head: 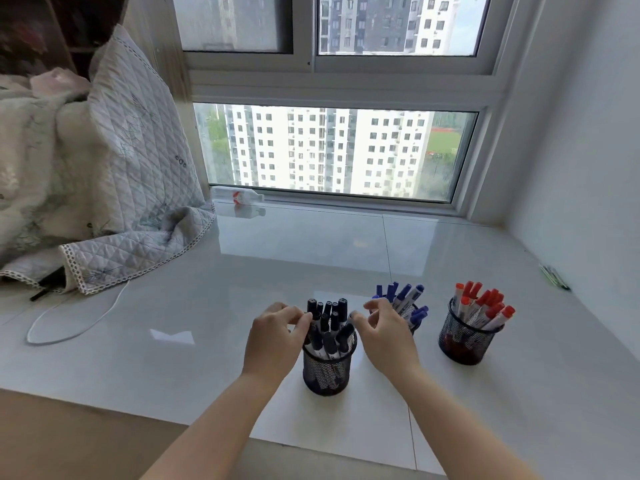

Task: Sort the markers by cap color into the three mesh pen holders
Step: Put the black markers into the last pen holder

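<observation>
Three black mesh holders (329,370): black-capped markers (328,329), blue, red, upright/leaning. Left hand (275,339) fingertips pinch black cap; right hand (382,336) loosely curled, empty.

No readable text anywhere. The white marker barrels in the black-cap holder (329,370), the blue-cap holder (414,315) and the red-cap holder (464,344) carry dark printed labels, too small and blurred to make out. The clear bottle (239,195) lying at the window has a red-and-white label, lettering illegible. The quilted cover (138,161) shows small dark embroidered marks, shape unclear, not readable as letters. The thin striped item (554,277) by the right wall has no legible print. No numbers, brands or signs can be read.
</observation>
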Available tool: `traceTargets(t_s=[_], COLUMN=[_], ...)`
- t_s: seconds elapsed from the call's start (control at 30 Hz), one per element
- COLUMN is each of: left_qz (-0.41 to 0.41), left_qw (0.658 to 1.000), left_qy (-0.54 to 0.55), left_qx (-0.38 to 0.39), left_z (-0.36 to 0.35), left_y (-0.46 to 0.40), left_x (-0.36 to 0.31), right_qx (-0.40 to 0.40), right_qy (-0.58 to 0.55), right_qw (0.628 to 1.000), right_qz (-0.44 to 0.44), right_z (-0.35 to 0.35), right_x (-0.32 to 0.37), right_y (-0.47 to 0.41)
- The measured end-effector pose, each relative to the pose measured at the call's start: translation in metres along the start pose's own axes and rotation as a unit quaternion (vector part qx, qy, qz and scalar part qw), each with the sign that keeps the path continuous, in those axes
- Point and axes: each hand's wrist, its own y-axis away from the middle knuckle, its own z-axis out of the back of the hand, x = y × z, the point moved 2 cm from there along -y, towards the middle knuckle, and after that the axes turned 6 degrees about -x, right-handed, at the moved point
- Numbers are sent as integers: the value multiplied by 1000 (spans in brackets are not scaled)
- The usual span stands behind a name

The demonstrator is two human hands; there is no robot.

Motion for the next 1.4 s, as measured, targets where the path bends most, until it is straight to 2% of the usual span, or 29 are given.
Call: traceTargets(t_s=[0.13, 0.27, 0.37, 0.47, 0.57, 0.73, 0.93, 1.07, 1.23, 1.4], left_qz=[68, 65, 21, -43, -87, -64, -14, -5, -20, -56], left_qw=[994, 994, 992, 972, 953, 936, 929, 936, 960, 987], left_qy=[-2, -20, -78, -203, -276, -321, -319, -298, -250, -144], left_qx=[87, 89, 95, 107, 88, 129, 188, 185, 126, 37], left_z=[5, 9, 9, 4, -4, -13, -14, -11, 13, 55], left_y=[-11, -21, -25, -24, -23, -26, -36, -38, -51, -70], left_x=[3, -6, -16, -27, -35, -38, -40, -43, -60, -68], right_qx=[53, 84, 91, 100, 94, 77, 69, 47, -32, -117], right_qy=[79, 100, 105, 105, 106, 125, 79, 55, 16, -42], right_qw=[995, 991, 990, 988, 987, 987, 992, 997, 998, 985], right_qz=[-19, -20, -33, -55, -69, -69, -67, -12, 59, 122], right_z=[1, 1, -1, -2, -3, -4, -5, 1, 15, 38], right_x=[9, 15, 16, 16, 18, 20, 17, 18, 31, 46], right_y=[-13, -18, -20, -19, -18, -15, -14, -15, -18, -23])
